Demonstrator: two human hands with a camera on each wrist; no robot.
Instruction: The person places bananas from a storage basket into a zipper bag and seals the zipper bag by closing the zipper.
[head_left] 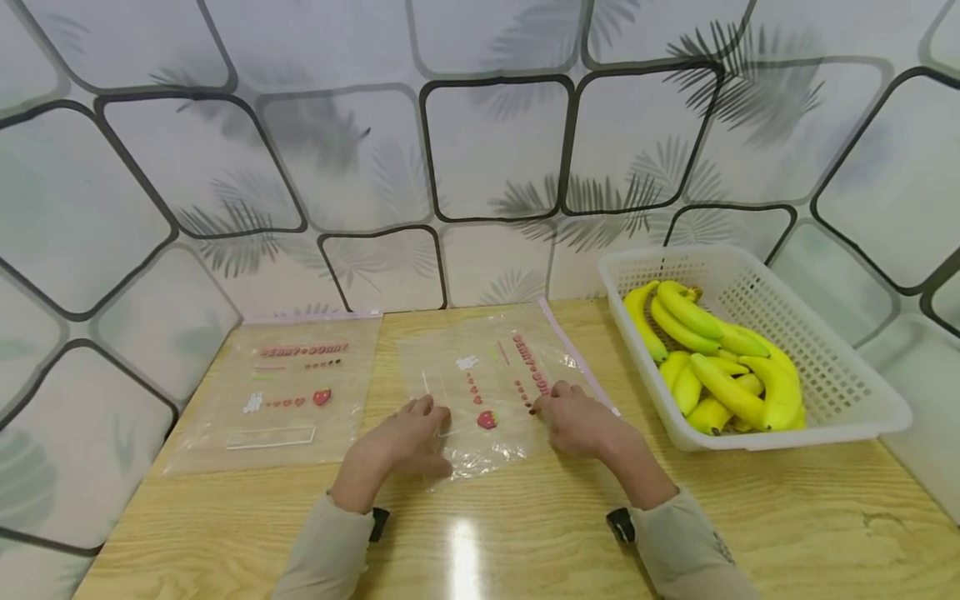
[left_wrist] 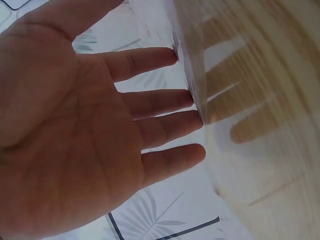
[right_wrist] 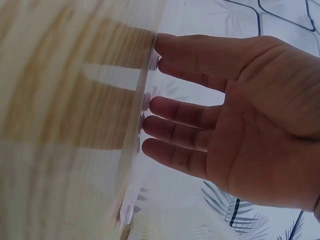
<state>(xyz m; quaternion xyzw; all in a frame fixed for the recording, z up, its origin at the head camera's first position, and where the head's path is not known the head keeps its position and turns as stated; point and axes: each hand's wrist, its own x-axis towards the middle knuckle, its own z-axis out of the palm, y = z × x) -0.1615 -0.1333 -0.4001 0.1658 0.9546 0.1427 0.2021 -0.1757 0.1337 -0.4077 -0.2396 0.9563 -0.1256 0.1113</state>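
Observation:
A clear zip bag [head_left: 498,383] with red lettering, a strawberry print and a lilac zip strip lies flat and turned at an angle on the table. My left hand [head_left: 397,442] touches its left side. In the left wrist view the fingers of that hand [left_wrist: 95,120] are spread and nearly straight, their tips at the plastic. My right hand [head_left: 581,421] is at the bag's right side, near the lettering. The right wrist view shows this hand's [right_wrist: 245,125] fingertips resting against the bag, with nothing pinched between them.
A second, matching zip bag [head_left: 292,421] lies flat on the left, its lilac strip toward the wall. On the right stands a white perforated basket [head_left: 832,358] holding several yellow bananas [head_left: 727,387]. A patterned wall [head_left: 495,150] rises behind the wooden table [head_left: 540,533].

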